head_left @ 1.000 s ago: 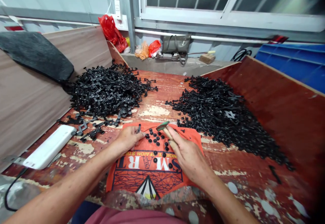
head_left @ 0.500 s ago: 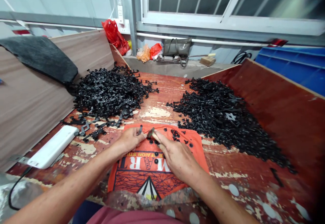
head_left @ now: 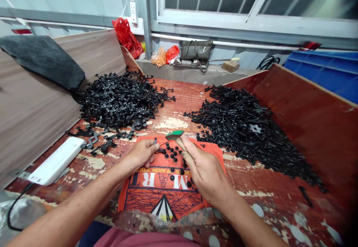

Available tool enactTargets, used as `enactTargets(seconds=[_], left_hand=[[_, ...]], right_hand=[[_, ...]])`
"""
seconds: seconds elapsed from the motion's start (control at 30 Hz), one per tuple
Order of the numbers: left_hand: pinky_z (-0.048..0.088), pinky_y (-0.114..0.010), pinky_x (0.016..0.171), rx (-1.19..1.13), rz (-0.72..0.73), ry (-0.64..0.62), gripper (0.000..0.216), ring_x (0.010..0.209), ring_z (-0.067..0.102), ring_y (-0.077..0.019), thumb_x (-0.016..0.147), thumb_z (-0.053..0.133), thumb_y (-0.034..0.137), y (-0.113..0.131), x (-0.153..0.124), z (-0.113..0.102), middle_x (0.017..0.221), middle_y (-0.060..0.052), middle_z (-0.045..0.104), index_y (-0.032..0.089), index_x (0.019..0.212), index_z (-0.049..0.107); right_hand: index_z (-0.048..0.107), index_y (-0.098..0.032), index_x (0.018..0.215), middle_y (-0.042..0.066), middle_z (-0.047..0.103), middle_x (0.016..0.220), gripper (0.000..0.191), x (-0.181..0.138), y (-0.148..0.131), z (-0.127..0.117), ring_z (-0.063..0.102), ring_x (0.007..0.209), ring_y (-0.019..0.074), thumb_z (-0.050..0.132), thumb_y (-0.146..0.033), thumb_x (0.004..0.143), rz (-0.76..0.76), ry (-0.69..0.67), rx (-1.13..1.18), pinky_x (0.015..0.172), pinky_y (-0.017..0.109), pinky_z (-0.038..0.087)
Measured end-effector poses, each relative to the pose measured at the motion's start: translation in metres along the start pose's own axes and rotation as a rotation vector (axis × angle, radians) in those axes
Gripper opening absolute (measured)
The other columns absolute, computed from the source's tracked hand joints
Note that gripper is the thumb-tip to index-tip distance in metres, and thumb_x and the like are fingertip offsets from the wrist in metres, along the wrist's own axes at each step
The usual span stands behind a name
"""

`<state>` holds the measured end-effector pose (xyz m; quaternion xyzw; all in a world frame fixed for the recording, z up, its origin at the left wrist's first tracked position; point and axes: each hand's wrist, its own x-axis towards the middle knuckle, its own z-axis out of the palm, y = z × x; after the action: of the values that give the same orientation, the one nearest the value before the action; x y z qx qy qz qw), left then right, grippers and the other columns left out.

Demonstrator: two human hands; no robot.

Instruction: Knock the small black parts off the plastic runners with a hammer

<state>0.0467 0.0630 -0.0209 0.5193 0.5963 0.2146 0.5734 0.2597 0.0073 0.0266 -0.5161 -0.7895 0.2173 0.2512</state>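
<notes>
My left hand is closed in a pinch over the upper left of an orange printed cloth. A small dark strip-like part pokes up from its fingers. My right hand grips a small hammer by its pale handle; the head looks green on one face and dark on the other. The head is tilted, just right of my left fingertips and apart from them. Several small black round pieces lie on the cloth between and below the hands, some partly hidden by my right hand.
Black parts form a large heap at left and another at right. A white box-like device with a cable lies at left. Wooden boards wall the sides. Bags and a grey pouch sit at the back.
The hammer head has lifted and turned, showing its green face. My right hand has shifted right, uncovering more round pieces while covering others. My left hand has stayed nearly in place.
</notes>
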Motion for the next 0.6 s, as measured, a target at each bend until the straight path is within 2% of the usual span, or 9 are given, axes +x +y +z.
enactTargets(seconds=[0.13,0.27,0.4,0.53,0.6], left_hand=[[0.015,-0.015,0.031,0.020,0.003,0.013,0.030,0.025,0.035,-0.0049,0.086,0.049,0.043,-0.001,0.001,0.000,0.038,0.008,0.048,0.019,0.069,0.046],[0.017,-0.015,0.031,0.032,0.010,0.007,0.026,0.025,0.037,-0.0051,0.089,0.046,0.038,-0.003,0.002,0.000,0.039,0.008,0.049,0.019,0.071,0.048],[0.017,-0.015,0.031,0.044,0.005,0.027,0.027,0.024,0.037,-0.0054,0.090,0.044,0.037,-0.005,0.002,0.000,0.038,0.008,0.048,0.019,0.070,0.047],[0.020,-0.015,0.031,0.072,0.010,0.034,0.027,0.025,0.039,-0.0064,0.089,0.045,0.038,-0.005,0.004,0.000,0.039,0.008,0.050,0.019,0.070,0.047],[0.021,-0.016,0.031,0.097,0.015,0.042,0.028,0.025,0.040,-0.0066,0.089,0.045,0.039,-0.005,0.005,0.000,0.039,0.008,0.050,0.019,0.070,0.047]], right_hand=[[0.039,-0.035,0.147,0.002,0.068,0.123,0.049,0.002,0.000,0.011,0.069,0.101,0.0237,0.042,-0.023,0.099,0.051,-0.138,-0.062,0.086,0.036,0.054],[0.032,-0.034,0.150,0.000,0.060,0.136,0.051,0.004,0.001,0.013,0.065,0.112,0.0191,0.038,-0.023,0.101,0.006,-0.042,0.044,0.092,0.030,0.051],[0.040,-0.035,0.146,0.001,0.071,0.119,0.049,0.005,-0.001,0.010,0.070,0.099,0.0229,0.044,-0.023,0.098,0.063,-0.162,-0.060,0.080,0.031,0.054],[0.036,-0.035,0.148,0.001,0.068,0.124,0.050,0.008,-0.002,0.008,0.069,0.101,0.0204,0.039,-0.024,0.100,0.059,-0.081,-0.026,0.085,0.030,0.051],[0.038,-0.035,0.147,0.003,0.071,0.117,0.048,0.009,-0.002,0.009,0.070,0.096,0.0215,0.040,-0.025,0.100,0.075,-0.101,-0.083,0.081,0.031,0.051]])
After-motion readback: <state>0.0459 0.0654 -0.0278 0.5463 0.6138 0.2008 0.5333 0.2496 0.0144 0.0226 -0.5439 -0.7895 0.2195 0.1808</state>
